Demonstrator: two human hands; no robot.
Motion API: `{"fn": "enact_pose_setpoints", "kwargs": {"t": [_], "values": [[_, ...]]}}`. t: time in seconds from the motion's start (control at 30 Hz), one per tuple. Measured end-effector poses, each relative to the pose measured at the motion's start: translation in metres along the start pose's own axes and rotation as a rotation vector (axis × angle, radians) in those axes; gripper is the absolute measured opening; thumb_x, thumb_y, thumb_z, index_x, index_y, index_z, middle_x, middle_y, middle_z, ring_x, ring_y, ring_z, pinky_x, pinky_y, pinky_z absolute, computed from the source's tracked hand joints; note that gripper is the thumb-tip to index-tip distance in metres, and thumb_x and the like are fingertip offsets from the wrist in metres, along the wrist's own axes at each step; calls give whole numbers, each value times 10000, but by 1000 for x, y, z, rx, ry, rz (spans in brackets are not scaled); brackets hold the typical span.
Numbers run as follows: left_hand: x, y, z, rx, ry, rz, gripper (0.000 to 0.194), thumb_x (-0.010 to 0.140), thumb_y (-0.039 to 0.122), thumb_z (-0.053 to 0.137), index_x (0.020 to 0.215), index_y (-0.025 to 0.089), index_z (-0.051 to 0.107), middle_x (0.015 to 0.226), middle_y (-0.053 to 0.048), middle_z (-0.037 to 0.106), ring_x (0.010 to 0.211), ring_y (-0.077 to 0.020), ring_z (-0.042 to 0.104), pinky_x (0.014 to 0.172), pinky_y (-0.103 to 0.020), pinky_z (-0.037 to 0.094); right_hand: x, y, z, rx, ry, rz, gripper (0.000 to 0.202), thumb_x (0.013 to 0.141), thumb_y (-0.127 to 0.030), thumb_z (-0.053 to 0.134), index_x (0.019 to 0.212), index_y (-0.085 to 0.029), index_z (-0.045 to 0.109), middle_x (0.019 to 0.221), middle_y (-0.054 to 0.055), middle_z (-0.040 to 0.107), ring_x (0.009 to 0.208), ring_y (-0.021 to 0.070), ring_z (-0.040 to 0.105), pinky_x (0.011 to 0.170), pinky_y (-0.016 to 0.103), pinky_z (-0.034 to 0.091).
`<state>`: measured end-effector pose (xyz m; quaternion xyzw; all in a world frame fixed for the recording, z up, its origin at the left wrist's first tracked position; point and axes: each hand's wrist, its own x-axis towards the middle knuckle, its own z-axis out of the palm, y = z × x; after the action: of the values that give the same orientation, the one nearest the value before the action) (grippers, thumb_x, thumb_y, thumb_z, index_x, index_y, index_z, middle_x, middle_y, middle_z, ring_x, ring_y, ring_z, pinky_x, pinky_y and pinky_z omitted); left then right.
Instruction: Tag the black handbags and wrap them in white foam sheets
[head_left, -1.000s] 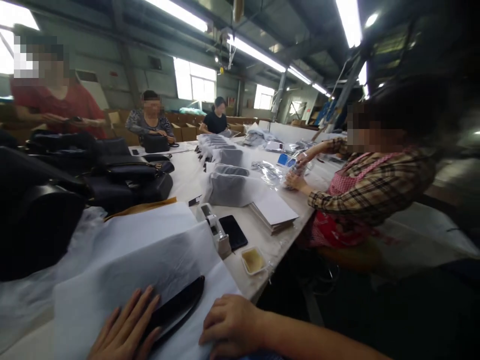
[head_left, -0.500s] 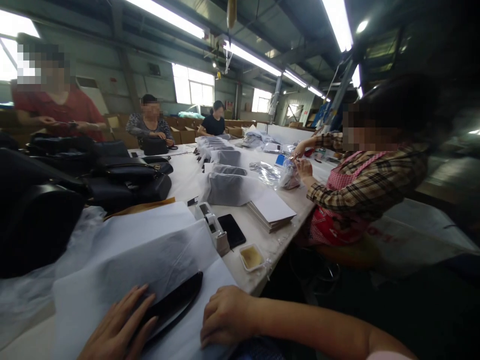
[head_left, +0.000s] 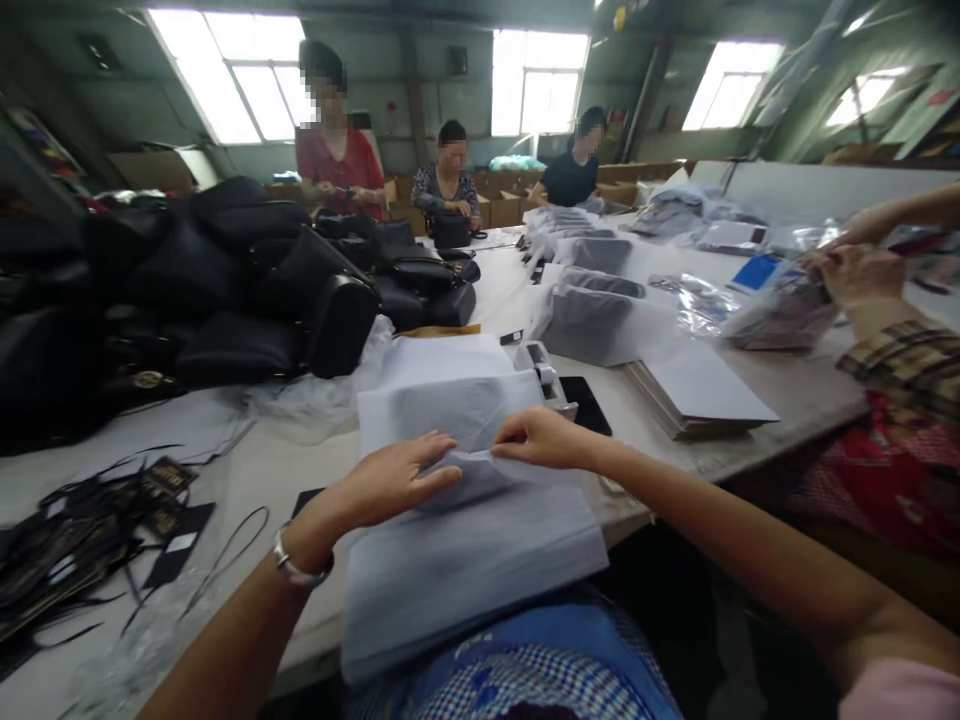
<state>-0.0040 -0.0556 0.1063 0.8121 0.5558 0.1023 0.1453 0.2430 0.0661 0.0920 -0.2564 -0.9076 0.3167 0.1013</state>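
Note:
White tissue paper [head_left: 465,555] lies in front of me, with a sheet hanging over the table's near edge. The paper wraps a dark flat shape that shows faintly through it. My right hand [head_left: 541,438] pinches a raised edge of the paper between thumb and fingertips. Across from it, my left hand [head_left: 397,475] rests on the wrapped part, fingers stretched out and thumb apart. A white tape dispenser [head_left: 546,378] stands just beyond the paper, beside a black phone [head_left: 585,405].
Black handbags [head_left: 240,345] are heaped at the left, above a pile of black tags [head_left: 97,540] with cords. Wrapped bags [head_left: 589,315] stand in a row ahead. White cards [head_left: 697,385] are stacked at the right, near a co-worker's hands [head_left: 862,275]. Other people sit or stand across the table.
The view has swung left. My right hand has risen forward and now grips the paper's edge. The curved black piece seen between my hands is now covered by paper.

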Motion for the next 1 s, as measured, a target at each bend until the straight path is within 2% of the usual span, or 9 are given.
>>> {"fn": "enact_pose_setpoints", "kwargs": {"t": [0.1,0.17,0.23,0.33,0.43,0.57,0.63,0.73,1.0], "values": [[1,5,14,86,97,-7,508,868,488,665,1295,229,578,1304,-97,663,1178,-276,644,941,-356,525,15,4,-6,0,-64,30,179,875,-279,651,857,-165,789,667,-12,705,606,122,590,554,219,395],[5,7,29,153,194,-72,273,910,312,634,1163,210,612,1168,-99,711,1049,-253,697,844,-331,548,15,1,-8,-61,-39,40,189,893,-286,637,856,-173,785,691,-6,714,626,130,605,580,228,414],[9,7,42,194,263,-120,134,959,182,520,1046,196,621,1054,-94,727,997,-238,707,791,-313,548,7,-9,-7,-172,80,35,211,923,-340,621,947,-199,776,815,15,747,726,159,655,666,252,465],[14,4,51,215,288,-106,168,983,150,447,991,191,609,973,-88,721,966,-233,704,769,-307,539,-11,-27,3,-383,281,-29,453,905,-520,626,1230,-208,667,1129,81,724,994,243,674,872,351,508],[16,2,48,240,285,-80,170,980,142,436,936,197,591,857,-47,693,796,-195,695,695,-268,519,-17,-33,19,-526,309,-116,618,846,-520,699,1331,-163,561,1279,137,649,1140,293,614,977,431,486],[17,-1,40,311,262,-48,182,952,90,434,894,201,566,788,-19,673,686,-160,661,608,-225,467,-1,-15,30,-584,259,-149,198,862,-194,694,1055,-179,655,1184,104,691,1082,246,632,981,394,476],[17,-4,37,348,246,-36,186,944,76,438,903,204,568,741,-9,671,656,-156,654,571,-217,435,8,-2,29,-573,254,-133,98,869,-141,666,951,-194,658,1074,70,725,1005,218,654,951,352,479],[19,-11,32,367,242,-33,173,953,97,456,926,212,582,674,3,665,603,-164,644,525,-222,388,14,9,26,-525,275,-79,97,867,-154,672,943,-213,656,945,30,743,915,201,674,843,290,492],[33,-28,21,370,257,-33,137,987,257,521,895,217,614,685,-3,689,610,-171,650,531,-234,355,21,22,24,-477,299,-33,81,879,-238,698,960,-240,693,910,-2,761,839,202,706,713,271,460]]}}
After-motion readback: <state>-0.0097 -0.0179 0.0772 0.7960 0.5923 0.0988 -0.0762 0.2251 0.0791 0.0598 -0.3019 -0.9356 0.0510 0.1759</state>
